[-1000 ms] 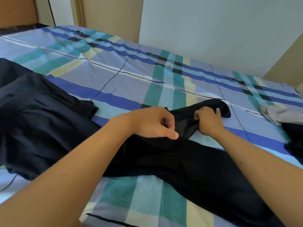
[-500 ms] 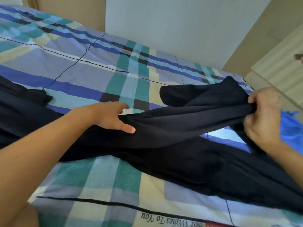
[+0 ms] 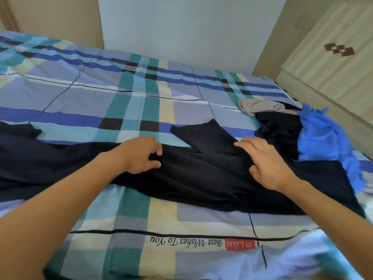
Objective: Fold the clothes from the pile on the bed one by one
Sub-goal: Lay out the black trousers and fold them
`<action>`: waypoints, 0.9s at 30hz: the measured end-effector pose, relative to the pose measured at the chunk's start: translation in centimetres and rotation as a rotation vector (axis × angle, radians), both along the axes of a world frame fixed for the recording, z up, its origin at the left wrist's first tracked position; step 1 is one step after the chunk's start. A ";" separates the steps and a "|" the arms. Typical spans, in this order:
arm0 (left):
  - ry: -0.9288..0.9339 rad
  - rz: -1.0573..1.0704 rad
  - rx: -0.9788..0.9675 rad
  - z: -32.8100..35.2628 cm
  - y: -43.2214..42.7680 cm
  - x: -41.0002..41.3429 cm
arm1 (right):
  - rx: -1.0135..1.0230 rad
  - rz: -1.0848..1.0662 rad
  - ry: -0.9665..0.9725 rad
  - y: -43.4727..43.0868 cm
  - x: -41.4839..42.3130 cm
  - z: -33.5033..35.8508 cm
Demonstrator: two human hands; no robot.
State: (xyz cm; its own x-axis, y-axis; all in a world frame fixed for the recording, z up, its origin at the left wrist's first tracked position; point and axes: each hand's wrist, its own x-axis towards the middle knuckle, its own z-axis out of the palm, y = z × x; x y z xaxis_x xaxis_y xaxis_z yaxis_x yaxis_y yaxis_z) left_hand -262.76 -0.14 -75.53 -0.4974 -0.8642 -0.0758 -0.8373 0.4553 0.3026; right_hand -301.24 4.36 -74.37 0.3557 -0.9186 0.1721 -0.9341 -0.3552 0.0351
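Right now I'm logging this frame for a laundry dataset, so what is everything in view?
black garment: one, black, spread across the bed under both hands
beige garment: one, grey-beige, far side of the pile at right
second black garment: one, black, in the pile between beige and blue
blue garment: one, bright blue, right edge of the pile
bedsheet: one, blue, teal and cream plaid, covering the bed
cabinet: one, cream, beyond the bed's right side
wall: one, white, behind the bed
left hand: one, pinches a fold of the black garment
right hand: one, rests on the black garment, fingers spread
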 end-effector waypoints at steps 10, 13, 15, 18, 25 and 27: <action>-0.137 -0.016 -0.021 -2.1 0.6 -2.9 | 0.240 -0.194 -0.415 -0.5 -3.5 4.7; -0.109 -0.039 -0.138 -2.6 0.9 -4.2 | 0.127 -0.110 -0.631 1.1 -3.8 7.3; 0.009 -0.073 -0.261 -2.3 1.2 -5.6 | 0.152 -0.020 -0.698 2.4 -3.4 7.7; 0.286 -0.118 -0.304 -0.4 2.2 -9.4 | 0.283 0.039 -0.747 3.2 -1.9 5.9; 0.498 -0.262 -0.058 3.0 1.9 -17.3 | 0.338 0.098 -0.852 3.1 -2.2 5.3; 0.520 -0.249 -0.113 4.4 1.1 -17.6 | 0.527 0.093 -0.788 3.4 -4.0 5.8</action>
